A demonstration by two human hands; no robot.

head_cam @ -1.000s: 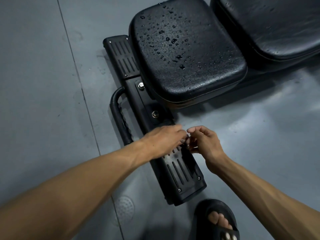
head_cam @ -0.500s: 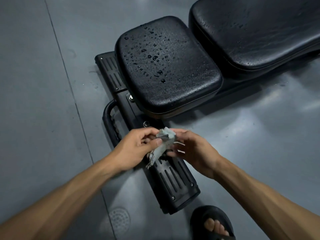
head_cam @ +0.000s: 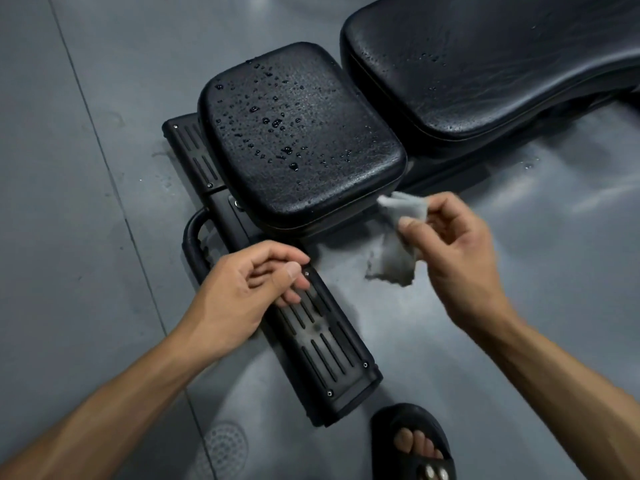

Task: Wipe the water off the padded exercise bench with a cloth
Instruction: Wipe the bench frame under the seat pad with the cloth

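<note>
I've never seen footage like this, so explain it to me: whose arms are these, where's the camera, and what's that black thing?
The camera sits on a person's head, looking down at their own arms. The black thing is a padded exercise bench: its seat pad is dotted with water drops, and the longer back pad lies beyond it. The right hand pinches a small grey cloth beside the seat, not yet touching it. The left hand holds nothing, its fingers loosely curled above the bench's metal foot. A sandalled foot stands on the grey floor.

My right hand (head_cam: 457, 251) is raised, thumb and fingers pinching a cloth (head_cam: 398, 237). My left hand (head_cam: 242, 289) hangs lower with fingers loosely curled, holding nothing. Both forearms are bare and reach forward.
</note>
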